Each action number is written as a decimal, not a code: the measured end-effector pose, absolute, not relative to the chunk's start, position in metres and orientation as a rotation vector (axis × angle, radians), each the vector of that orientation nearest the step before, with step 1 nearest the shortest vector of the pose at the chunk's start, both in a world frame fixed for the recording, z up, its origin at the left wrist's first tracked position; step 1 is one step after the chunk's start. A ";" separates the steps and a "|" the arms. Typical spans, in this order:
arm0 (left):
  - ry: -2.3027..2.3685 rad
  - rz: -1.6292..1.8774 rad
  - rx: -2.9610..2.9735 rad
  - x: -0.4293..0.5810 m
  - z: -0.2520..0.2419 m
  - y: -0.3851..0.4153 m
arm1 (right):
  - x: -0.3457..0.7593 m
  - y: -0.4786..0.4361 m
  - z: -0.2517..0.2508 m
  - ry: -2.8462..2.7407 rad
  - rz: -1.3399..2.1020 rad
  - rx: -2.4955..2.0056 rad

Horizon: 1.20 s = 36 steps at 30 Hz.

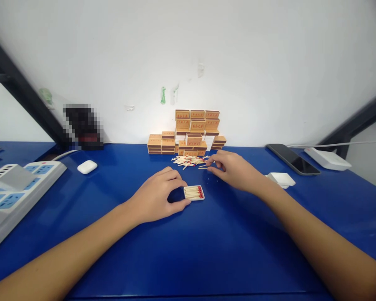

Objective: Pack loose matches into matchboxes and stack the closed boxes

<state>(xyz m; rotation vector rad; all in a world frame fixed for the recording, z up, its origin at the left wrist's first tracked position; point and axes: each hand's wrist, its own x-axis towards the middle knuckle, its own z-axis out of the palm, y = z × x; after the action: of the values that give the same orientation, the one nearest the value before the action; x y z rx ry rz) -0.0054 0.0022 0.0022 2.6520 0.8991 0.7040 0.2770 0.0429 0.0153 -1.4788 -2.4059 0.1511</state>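
Personal desk space, home or dorm, cannot tell which: blue desktop against scuffed white wall, 2 dark slanted bars at sides, power strip, phone, earbud case.

The bare left forearm slants up from the lower left corner, its wrist nearly straight. The bare left hand has its back upward and its thumb stretched forward, apart from the curved index finger, so that the two form a C opening to the right; the other fingers bend behind. The bare right forearm comes from the lower right and reaches farther forward. The bare right hand points left, fingers curled, thumb and index tips close together. The hands are apart.
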 end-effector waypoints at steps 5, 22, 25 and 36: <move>0.883 0.707 2.678 -0.005 0.003 0.001 | 0.281 0.052 0.005 -2.403 0.189 -1.387; 0.994 0.735 2.669 -0.005 0.002 0.004 | 0.243 0.012 0.027 -2.507 0.367 -1.236; 1.003 0.730 2.676 -0.005 0.003 0.004 | 0.227 -0.001 0.021 -2.623 0.233 -1.213; 0.979 0.735 2.647 -0.006 0.002 0.004 | 0.243 0.010 0.026 -2.462 0.349 -1.173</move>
<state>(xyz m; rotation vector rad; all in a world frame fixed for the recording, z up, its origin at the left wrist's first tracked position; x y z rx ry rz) -0.0056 0.0042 0.0017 2.6473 0.9789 0.7350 0.2429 0.0104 0.0259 -1.1727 -2.4618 0.3492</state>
